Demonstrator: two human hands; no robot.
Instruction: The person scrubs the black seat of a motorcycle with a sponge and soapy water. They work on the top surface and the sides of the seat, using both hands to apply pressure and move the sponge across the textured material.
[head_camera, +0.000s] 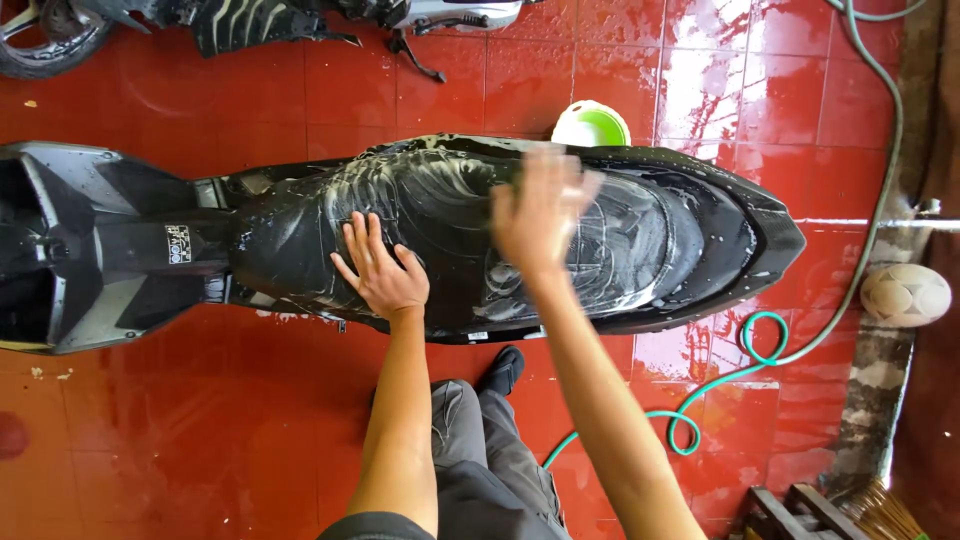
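Note:
A black scooter lies across the view, its long seat (440, 190) streaked with white soap lather. My left hand (382, 268) rests flat on the front half of the seat, fingers spread. My right hand (540, 210) is over the middle of the seat, blurred by motion, its fingers extended and apart. Nothing shows in either hand. The wet rear part of the seat (700, 235) and the tail (775, 240) lie to the right of my right hand. The scooter's grey front body (90, 240) is at the left.
A green and white tub (590, 126) stands beyond the seat. A green hose (760, 345) curls over the wet red tiles at the right, near a pale ball (905, 295). Another motorcycle (250, 20) is at the top edge. My shoe (502, 370) stands by the scooter.

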